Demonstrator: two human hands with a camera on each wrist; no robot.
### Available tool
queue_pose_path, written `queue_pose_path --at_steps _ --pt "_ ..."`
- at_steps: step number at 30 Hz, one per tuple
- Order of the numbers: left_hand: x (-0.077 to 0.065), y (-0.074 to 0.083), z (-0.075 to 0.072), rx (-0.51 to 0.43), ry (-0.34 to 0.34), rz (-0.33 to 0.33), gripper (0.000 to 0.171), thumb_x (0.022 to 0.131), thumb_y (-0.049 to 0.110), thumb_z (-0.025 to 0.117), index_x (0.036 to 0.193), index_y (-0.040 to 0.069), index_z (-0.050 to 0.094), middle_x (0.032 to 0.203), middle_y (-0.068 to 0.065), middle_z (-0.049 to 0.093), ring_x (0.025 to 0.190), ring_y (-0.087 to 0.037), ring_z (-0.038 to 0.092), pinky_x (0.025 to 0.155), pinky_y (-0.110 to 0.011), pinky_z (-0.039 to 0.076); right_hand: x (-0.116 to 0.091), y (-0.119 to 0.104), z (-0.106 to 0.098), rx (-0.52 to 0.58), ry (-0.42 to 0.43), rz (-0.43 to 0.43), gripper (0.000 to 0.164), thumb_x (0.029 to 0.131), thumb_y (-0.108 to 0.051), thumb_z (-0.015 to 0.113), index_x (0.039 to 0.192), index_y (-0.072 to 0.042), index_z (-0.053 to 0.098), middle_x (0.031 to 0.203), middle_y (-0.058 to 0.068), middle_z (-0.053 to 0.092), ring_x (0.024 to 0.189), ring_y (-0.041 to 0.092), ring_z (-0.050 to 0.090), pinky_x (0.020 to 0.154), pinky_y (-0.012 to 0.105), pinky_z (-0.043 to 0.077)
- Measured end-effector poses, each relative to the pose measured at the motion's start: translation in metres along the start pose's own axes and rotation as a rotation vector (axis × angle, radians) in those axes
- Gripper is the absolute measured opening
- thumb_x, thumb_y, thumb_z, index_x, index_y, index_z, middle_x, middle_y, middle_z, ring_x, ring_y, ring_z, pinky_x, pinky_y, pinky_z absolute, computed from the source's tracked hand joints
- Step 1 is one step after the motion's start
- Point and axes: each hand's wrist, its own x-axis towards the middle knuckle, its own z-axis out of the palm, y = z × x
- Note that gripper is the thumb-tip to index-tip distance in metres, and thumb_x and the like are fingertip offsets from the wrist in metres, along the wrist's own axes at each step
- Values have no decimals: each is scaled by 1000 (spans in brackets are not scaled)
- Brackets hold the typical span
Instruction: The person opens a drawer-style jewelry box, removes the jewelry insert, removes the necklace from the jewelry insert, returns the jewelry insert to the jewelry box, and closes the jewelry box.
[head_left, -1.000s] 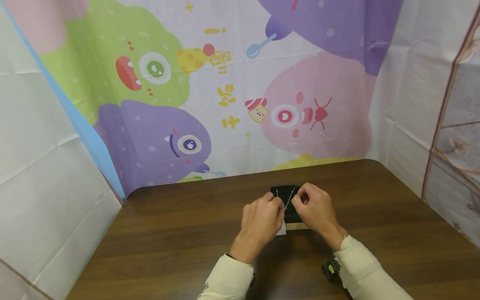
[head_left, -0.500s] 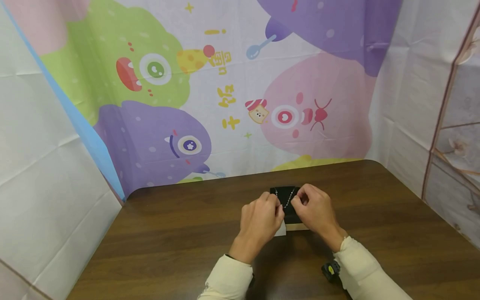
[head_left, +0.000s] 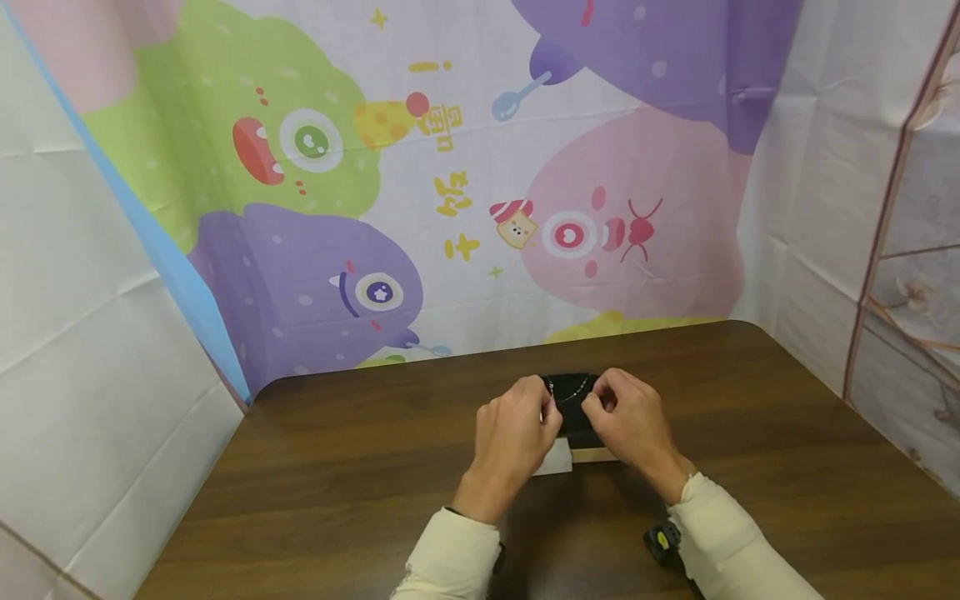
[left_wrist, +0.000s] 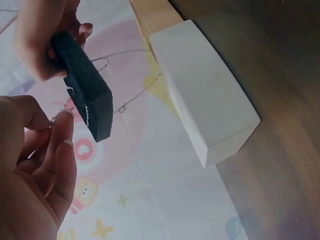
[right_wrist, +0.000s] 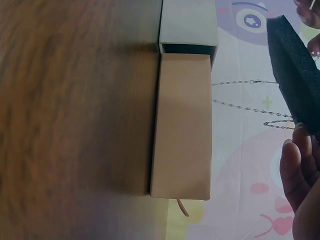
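Note:
A thin foam pad (left_wrist: 87, 90), dark and blackish, is held up on edge by my right hand (head_left: 633, 421), whose fingers and thumb grip one end. A fine silver necklace (right_wrist: 245, 106) runs through the pad, with lengths hanging from its underside toward the box. At the pad's other end my left hand (head_left: 513, 429) pinches a bit of the chain between thumb and fingertips, apart from the foam. Across the pad's face the necklace (head_left: 576, 395) makes a shallow curve in the head view. Part of it is hidden by my fingers.
Below the hands lies a small box on the brown wooden table (head_left: 360, 467): a white sleeve (left_wrist: 205, 90) with a tan drawer (right_wrist: 182, 125) pulled partly out. A short brown ribbon tab (right_wrist: 183, 207) sticks out at the drawer's end. A cartoon-printed cloth (head_left: 465, 183) hangs behind.
My left hand has shifted slightly left and away from me, drawing the chain so its deep V on the pad is now a shallow curve. The white sleeve shows more. My right hand stays put.

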Motion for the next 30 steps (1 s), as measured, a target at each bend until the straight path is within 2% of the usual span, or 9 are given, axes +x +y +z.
queue_pose_path --at_steps 18,30 --pt "3 -6 -6 -14 62 21 17 86 14 75 82 17 59 79 6 61 52 -13 58 45 -31 43 1 1 1 45 0 -12 14 77 -3 66 76 -14 57 71 -5 50 61 9 47 55 29 41" --pt "3 -10 -8 -89 67 -26 14 90 19 75 85 16 62 76 6 63 51 -7 51 45 -24 37 0 0 1 74 5 -9 8 77 -4 63 79 -11 58 73 -4 50 62 11 46 56 31 41"
